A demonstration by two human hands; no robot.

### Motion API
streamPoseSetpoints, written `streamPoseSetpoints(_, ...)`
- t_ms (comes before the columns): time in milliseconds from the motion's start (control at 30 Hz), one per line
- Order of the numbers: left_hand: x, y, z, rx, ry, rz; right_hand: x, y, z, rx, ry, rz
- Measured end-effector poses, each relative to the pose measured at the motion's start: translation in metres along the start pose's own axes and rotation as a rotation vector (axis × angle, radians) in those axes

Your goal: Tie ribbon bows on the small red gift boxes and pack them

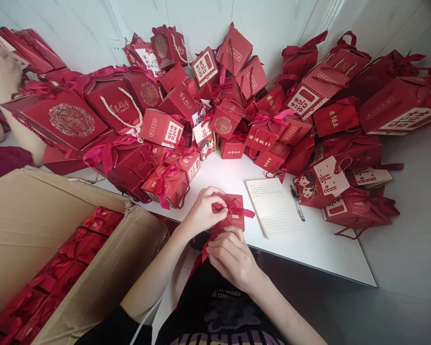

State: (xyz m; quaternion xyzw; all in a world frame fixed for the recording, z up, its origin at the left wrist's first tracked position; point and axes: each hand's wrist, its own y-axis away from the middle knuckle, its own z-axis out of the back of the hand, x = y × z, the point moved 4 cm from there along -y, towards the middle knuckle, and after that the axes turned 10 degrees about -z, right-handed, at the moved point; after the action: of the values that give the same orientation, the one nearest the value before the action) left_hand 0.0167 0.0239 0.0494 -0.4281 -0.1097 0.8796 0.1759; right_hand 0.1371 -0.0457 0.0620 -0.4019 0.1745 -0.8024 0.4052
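The left hand (203,211) curls its fingers (215,195) over the near-left corner of a small, squarish red card box (237,216), thumb and fingertips pressed together on the bow. A glossy satin ribbon (241,210) crosses the box lid just right of those fingers. One thin tail runs down into the right hand (232,256), whose bent fingers (221,250) are pinched shut on it just below the box.

The box sits at the near edge of the smooth white table (309,244), between the two hands. Right of the fingers lies a lined paper notebook (273,206), a dark slim pen (297,203) along its far side. Beyond the fingers rises a pile (237,110) of red card boxes and bags with cord handles and bows. Left of the fingers stands a matt brown carton (39,215), holding rows of red bows.
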Motion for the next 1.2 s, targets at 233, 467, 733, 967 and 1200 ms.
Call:
streamPoseSetpoints(233,-0.001,0.001,-0.001,-0.005,0.007,-0.023,-0.054,-0.003,0.035,-0.197,-0.004,-0.472)
streamPoseSetpoints(467,-0.005,0.001,0.001,-0.011,-0.011,-0.024,-0.102,0.000,0.027,0.077,-0.237,-0.970)
streamPoseSetpoints(733,-0.006,0.000,-0.001,-0.020,-0.021,-0.017,-0.074,0.009,0.029,0.095,-0.317,-0.970)
streamPoseSetpoints(967,-0.008,-0.001,-0.001,-0.022,-0.045,-0.012,-0.067,0.020,0.032,0.109,-0.329,-0.972)
streamPoseSetpoints(1200,-0.007,-0.001,0.000,-0.018,-0.025,-0.003,-0.059,0.031,0.036,0.188,-0.302,-0.990)
